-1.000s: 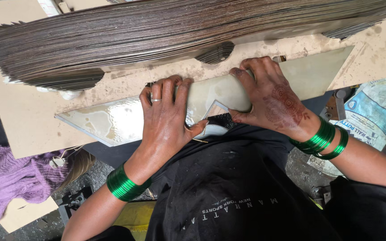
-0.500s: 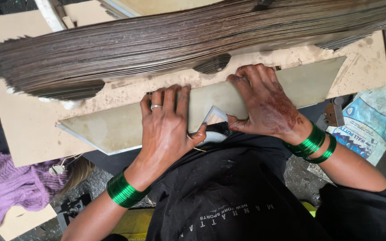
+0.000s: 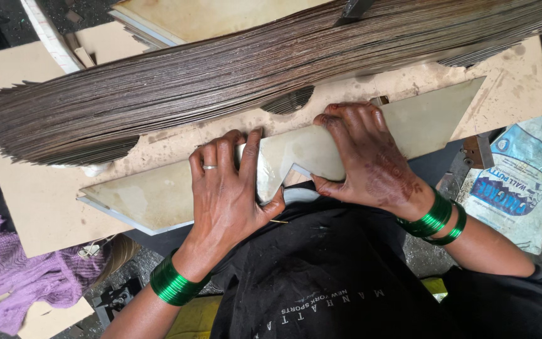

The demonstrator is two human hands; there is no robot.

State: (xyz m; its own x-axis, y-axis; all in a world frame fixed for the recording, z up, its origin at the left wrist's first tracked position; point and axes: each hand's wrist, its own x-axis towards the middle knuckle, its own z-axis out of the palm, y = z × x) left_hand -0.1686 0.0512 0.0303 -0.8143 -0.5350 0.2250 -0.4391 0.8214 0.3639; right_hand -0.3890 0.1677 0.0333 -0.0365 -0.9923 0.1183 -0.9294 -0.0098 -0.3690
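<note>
Pressing hands [image 3: 296, 182], sheet [image 3: 152, 201] unmoved

we see a thin sheet-metal strip [image 3: 158, 198] — smooth, pale, dully glossy — lying on a matt, scuffed fibreboard bench [image 3: 39, 207]. behind it a stack of metal sheets [image 3: 221, 81] shows dark, streaked edges. we note glossy green bangles [image 3: 170, 284], a fuzzy purple knitted cloth [image 3: 26, 276] and a crinkled plastic bag [image 3: 515, 182].
</note>
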